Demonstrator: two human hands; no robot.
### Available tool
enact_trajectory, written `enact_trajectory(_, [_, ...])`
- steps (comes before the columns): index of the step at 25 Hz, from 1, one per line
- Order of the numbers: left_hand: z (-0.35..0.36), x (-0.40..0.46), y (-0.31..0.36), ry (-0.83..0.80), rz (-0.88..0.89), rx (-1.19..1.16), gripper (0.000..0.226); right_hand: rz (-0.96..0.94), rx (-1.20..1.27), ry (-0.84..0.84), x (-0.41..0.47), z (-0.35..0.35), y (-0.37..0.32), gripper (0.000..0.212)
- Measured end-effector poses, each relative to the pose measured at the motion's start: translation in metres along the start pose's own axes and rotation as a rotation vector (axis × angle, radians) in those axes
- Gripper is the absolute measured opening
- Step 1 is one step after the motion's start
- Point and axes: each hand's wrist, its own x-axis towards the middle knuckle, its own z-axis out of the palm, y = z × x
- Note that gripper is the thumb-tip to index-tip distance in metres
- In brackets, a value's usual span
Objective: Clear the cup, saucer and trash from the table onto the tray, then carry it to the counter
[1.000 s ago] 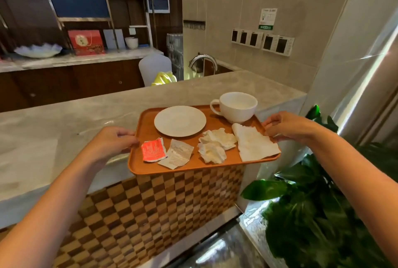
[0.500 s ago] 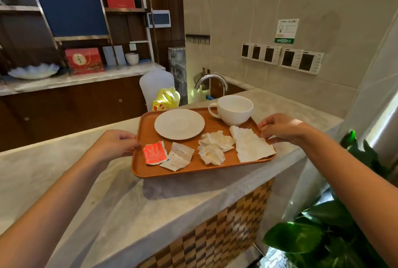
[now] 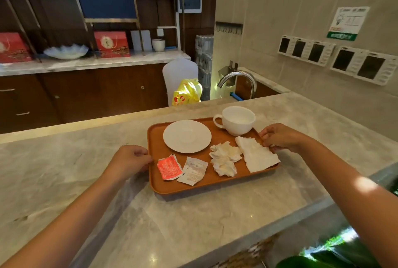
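Note:
An orange tray (image 3: 217,183) rests flat on the marble counter (image 3: 193,220). On it stand a white saucer (image 3: 187,136) at the back left and a white cup (image 3: 238,120) at the back right. In front lie a red packet (image 3: 169,167), a white torn packet (image 3: 193,171), crumpled tissues (image 3: 225,158) and a flat napkin (image 3: 255,154). My left hand (image 3: 129,160) curls on the tray's left rim. My right hand (image 3: 280,137) grips the right rim beside the napkin.
A curved tap (image 3: 239,79) and sink lie behind the counter to the right. A yellow bag (image 3: 186,92) and a white chair (image 3: 179,72) stand beyond the counter's far edge. Green plant leaves (image 3: 336,252) sit below at the lower right. Shelves with red boxes line the back wall.
The tray came forward over the counter's edge and down onto the marble top, further in from the edge. Both hands stayed on its rims.

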Motion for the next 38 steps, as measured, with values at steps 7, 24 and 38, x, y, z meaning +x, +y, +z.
enact_trajectory(7, [0.025,0.018,-0.006,-0.008,-0.047,0.068,0.008,-0.021,-0.105,0.012,0.034,-0.001,0.007,0.02])
enact_trajectory(24, [0.028,0.032,0.004,-0.079,0.067,0.416,0.017,-0.151,-0.245,0.215,0.044,0.004,0.012,0.029])
enact_trajectory(38, [0.022,0.013,0.02,-0.042,0.111,0.7,0.029,-0.217,-0.466,0.301,-0.001,0.005,0.017,0.031])
